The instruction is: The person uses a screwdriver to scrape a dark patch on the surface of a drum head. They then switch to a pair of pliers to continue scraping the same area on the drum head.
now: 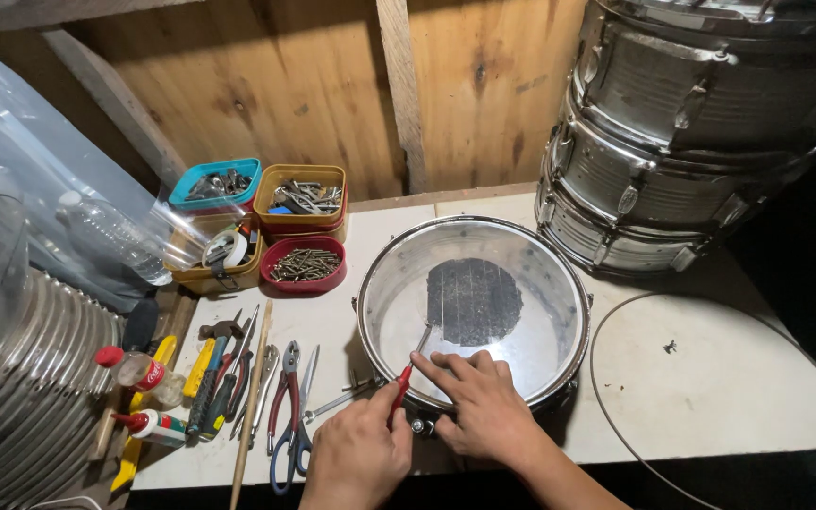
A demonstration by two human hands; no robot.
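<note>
Left hand fisted in a grip, right hand flat, fingers spread

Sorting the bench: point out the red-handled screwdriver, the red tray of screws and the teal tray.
red-handled screwdriver (400, 385), head view, on its red handle.
red tray of screws (280, 282), head view, on its front rim.
teal tray (183, 196), head view, on its left rim.

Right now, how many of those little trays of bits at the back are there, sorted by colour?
Teal tray: 1
Yellow trays: 2
Red tray: 1
Total: 4
</note>
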